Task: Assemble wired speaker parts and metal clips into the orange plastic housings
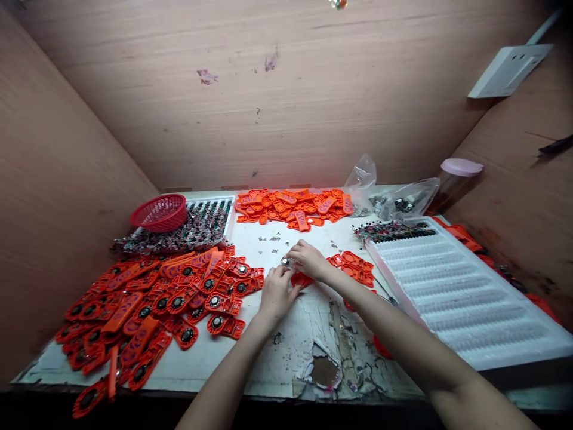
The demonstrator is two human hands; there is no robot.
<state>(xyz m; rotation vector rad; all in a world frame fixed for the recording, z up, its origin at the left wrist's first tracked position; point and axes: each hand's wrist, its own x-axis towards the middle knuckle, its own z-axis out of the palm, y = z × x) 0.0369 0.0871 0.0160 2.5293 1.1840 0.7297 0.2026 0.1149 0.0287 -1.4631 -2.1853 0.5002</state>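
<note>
In the middle of the table, my left hand (pixel 276 294) is closed at the near edge of an orange plastic casing (pixel 301 279), its thumb against it. My right hand (pixel 308 260) bends over the same casing from the right, its fingers pinched at a small round silver part (pixel 285 261). Both hands hide much of the casing. Just beyond the fingers lie small metal pieces (pixel 275 239). To the right of my right hand rests a small group of orange casings (pixel 356 269).
A large pile of orange casings with round parts (pixel 179 301) covers the left. Behind it, a red basket (pixel 160 213) sits on a tray of wired parts (pixel 201 224). More casings (pixel 293 206), plastic bags (pixel 414 200) and a white foam tray (pixel 465 298) surround the workspace. The tabletop has a hole (pixel 324 370).
</note>
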